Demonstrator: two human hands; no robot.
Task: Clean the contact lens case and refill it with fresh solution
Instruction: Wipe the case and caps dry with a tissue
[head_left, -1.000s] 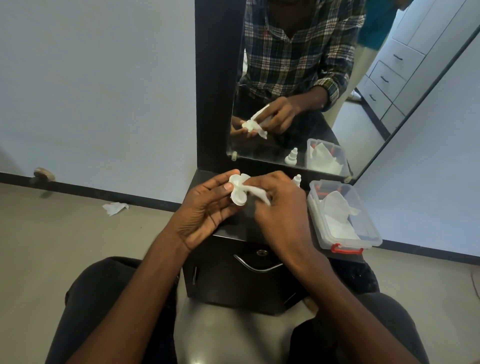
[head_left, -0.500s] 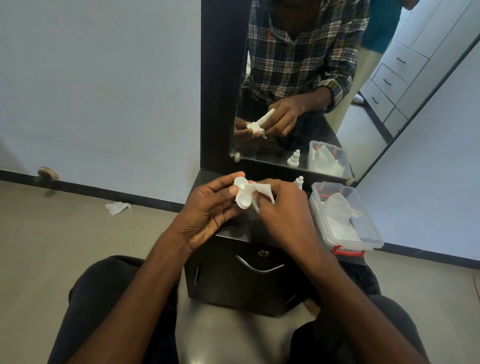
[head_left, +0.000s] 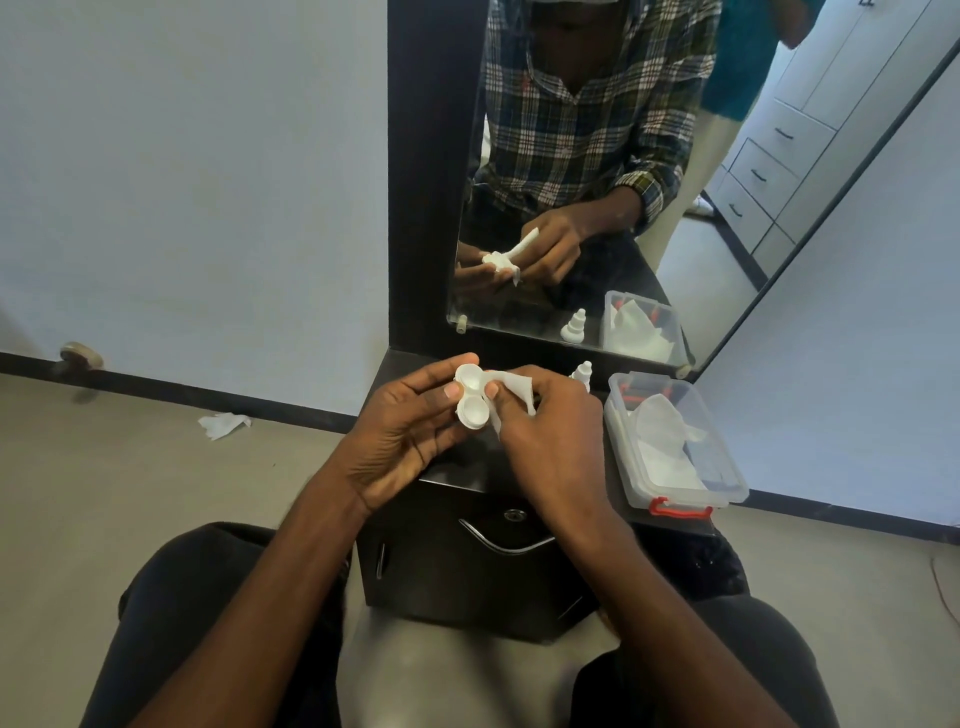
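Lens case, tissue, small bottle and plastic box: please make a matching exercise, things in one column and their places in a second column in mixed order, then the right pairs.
Things:
1. contact lens case
2. tissue
3. small white bottle
4. clear plastic box

Places:
A. standing on the dark cabinet, behind the right hand
B. held in the left hand
C. on the cabinet's right side
D. pinched in the right hand

Pairs: 1-B, 2-D, 3-A, 4-C
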